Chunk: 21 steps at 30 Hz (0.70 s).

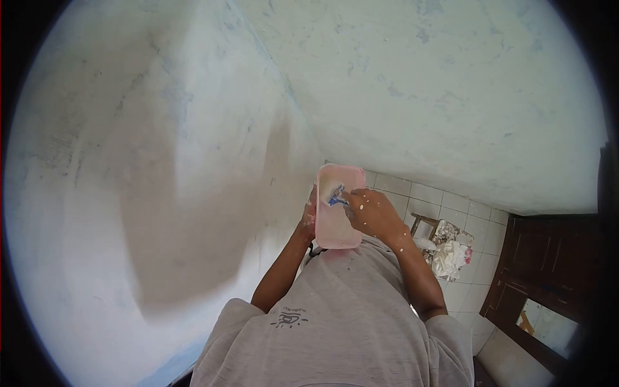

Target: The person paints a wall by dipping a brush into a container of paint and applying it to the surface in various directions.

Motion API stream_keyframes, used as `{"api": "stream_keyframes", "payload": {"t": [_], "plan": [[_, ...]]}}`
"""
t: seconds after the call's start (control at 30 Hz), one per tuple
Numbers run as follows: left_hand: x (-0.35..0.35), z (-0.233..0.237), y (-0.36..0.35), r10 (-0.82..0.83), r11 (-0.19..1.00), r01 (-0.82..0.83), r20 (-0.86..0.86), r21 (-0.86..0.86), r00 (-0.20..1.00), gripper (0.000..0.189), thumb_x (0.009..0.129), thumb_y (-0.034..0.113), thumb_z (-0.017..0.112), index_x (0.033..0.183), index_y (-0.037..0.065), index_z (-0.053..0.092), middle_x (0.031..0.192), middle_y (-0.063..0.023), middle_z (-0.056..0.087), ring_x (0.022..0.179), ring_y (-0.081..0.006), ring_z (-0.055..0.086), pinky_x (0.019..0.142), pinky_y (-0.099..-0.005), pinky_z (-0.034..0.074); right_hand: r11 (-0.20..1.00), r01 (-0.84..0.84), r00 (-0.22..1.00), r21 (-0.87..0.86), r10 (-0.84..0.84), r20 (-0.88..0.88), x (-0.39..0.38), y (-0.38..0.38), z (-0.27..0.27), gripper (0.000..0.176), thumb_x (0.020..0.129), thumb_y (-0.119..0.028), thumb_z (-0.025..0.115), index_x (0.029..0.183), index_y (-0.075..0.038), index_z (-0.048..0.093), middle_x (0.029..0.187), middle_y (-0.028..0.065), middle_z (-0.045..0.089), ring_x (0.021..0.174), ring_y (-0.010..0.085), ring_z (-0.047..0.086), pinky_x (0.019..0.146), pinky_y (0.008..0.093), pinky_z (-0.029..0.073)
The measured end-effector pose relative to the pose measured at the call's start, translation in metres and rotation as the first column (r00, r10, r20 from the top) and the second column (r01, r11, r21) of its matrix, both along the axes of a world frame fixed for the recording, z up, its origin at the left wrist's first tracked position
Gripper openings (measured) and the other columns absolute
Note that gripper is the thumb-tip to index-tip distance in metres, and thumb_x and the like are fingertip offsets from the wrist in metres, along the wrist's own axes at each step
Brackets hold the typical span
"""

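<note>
The tray (340,226) is located at the centre of the view, in front of the shirt (348,309), with its long axis running away from the body. The left hand (311,216) holds the tray along its left wall. Most of its fingers are out of sight behind or under the tray; the degree of curl cannot be told. The right hand (374,209) is closed on the tool (336,197), over the tray's right rim. The tool's blue part shows; the grip covers the remainder, and the working edge is hard to make out against the pale paste (333,175) at the tray's far end. Pale spots mark the right hand and forearm.

Edges: the tray's far end is near the corner where the left wall (213,129) and right wall (438,97) meet. The near end appears at the shirt front; contact cannot be confirmed. The left hand is on the side facing the left wall. On the right, tiled floor (480,226) shows between the right wall and right forearm. A stool (445,231) stands there, well below the hands, partly covered by a white bundle (448,259). The door (548,248), farther right, is cut off by the dark lens border.
</note>
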<state>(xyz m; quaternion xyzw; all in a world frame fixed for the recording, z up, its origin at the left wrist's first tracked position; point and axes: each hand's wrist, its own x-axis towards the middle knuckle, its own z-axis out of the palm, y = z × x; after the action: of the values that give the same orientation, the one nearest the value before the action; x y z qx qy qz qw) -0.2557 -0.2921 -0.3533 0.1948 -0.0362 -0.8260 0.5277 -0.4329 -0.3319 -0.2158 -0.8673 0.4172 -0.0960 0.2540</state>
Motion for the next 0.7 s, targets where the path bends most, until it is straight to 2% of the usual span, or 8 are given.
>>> {"api": "stream_keyframes", "payload": {"t": [0.13,0.23,0.3,0.4,0.43,0.5,0.6,0.7], "plan": [[-0.007,0.024,-0.002,0.110,0.994,-0.106,0.199,-0.034,0.974,0.062,0.096,0.057,0.037,0.140,0.014,0.040,0.134,-0.0081,0.050,0.117,-0.0218,0.054,0.095,-0.0392,0.050,0.982,-0.165,0.983,0.096,0.171,-0.064,-0.013,0.000,0.008,0.026,0.080,-0.016,0.065,0.104,-0.007,0.066,0.094,0.0132,0.068,0.090,0.0318,0.064,0.081,0.0415,0.051],[-0.008,0.026,-0.010,0.143,0.990,-0.143,0.094,-0.009,0.985,0.061,0.096,0.057,0.038,0.139,0.014,0.042,0.132,-0.0078,0.052,0.115,-0.0219,0.056,0.094,-0.0390,0.051,0.971,-0.231,0.973,0.051,0.231,0.023,-0.025,-0.011,0.027,0.025,0.080,-0.016,0.065,0.103,-0.007,0.066,0.093,0.0140,0.068,0.088,0.0321,0.064,0.079,0.0423,0.051],[-0.007,0.031,-0.015,0.048,0.999,-0.046,0.086,-0.025,0.995,0.061,0.096,0.056,0.040,0.138,0.013,0.043,0.129,-0.0074,0.054,0.114,-0.0225,0.056,0.096,-0.0397,0.049,0.999,-0.031,0.998,0.030,0.029,0.064,-0.020,-0.020,0.035,0.025,0.080,-0.017,0.065,0.103,-0.007,0.067,0.093,0.0144,0.067,0.090,0.0312,0.064,0.078,0.0425,0.051],[-0.018,0.041,-0.019,0.073,0.997,-0.076,0.201,0.007,0.977,0.061,0.095,0.056,0.041,0.138,0.012,0.044,0.127,-0.0076,0.056,0.111,-0.0229,0.057,0.096,-0.0403,0.050,0.998,-0.016,0.994,-0.065,0.022,0.103,-0.017,-0.022,0.013,0.026,0.080,-0.017,0.065,0.104,-0.007,0.067,0.094,0.0153,0.067,0.089,0.0313,0.063,0.078,0.0425,0.051],[-0.019,0.034,-0.019,0.077,0.997,-0.079,0.201,0.006,0.977,0.061,0.095,0.056,0.041,0.138,0.012,0.044,0.127,-0.0076,0.056,0.111,-0.0229,0.057,0.096,-0.0403,0.050,0.998,-0.019,0.994,-0.066,0.026,0.103,-0.018,-0.021,0.009,0.026,0.080,-0.017,0.065,0.104,-0.007,0.067,0.094,0.0153,0.067,0.089,0.0313,0.063,0.078,0.0425,0.051],[-0.018,0.021,-0.019,0.118,0.991,-0.115,0.036,-0.070,0.992,0.055,0.097,0.047,0.046,0.139,0.012,0.042,0.132,-0.0080,0.052,0.117,-0.0229,0.054,0.094,-0.0402,0.051,0.982,-0.176,0.983,0.072,0.180,-0.044,-0.022,-0.018,0.008,0.025,0.080,-0.016,0.064,0.103,-0.006,0.067,0.093,0.0155,0.067,0.089,0.0320,0.064,0.078,0.0419,0.051],[-0.027,0.025,-0.016,0.171,0.985,-0.169,0.092,-0.028,0.981,0.055,0.096,0.048,0.046,0.139,0.013,0.043,0.130,-0.0073,0.053,0.115,-0.0224,0.055,0.093,-0.0404,0.052,0.946,-0.306,0.951,0.103,0.309,-0.016,-0.041,-0.024,0.021,0.025,0.079,-0.016,0.064,0.102,-0.006,0.066,0.088,0.0146,0.067,0.087,0.0322,0.064,0.078,0.0423,0.051],[-0.031,0.020,-0.021,0.050,0.995,-0.052,0.019,0.090,0.999,0.061,0.095,0.055,0.043,0.139,0.012,0.043,0.130,-0.0070,0.054,0.116,-0.0211,0.054,0.098,-0.0382,0.048,0.986,-0.168,0.985,0.000,0.168,0.046,-0.044,-0.040,0.029,0.027,0.078,-0.016,0.065,0.103,-0.006,0.066,0.087,0.0142,0.066,0.088,0.0316,0.063,0.078,0.0420,0.051]]}}
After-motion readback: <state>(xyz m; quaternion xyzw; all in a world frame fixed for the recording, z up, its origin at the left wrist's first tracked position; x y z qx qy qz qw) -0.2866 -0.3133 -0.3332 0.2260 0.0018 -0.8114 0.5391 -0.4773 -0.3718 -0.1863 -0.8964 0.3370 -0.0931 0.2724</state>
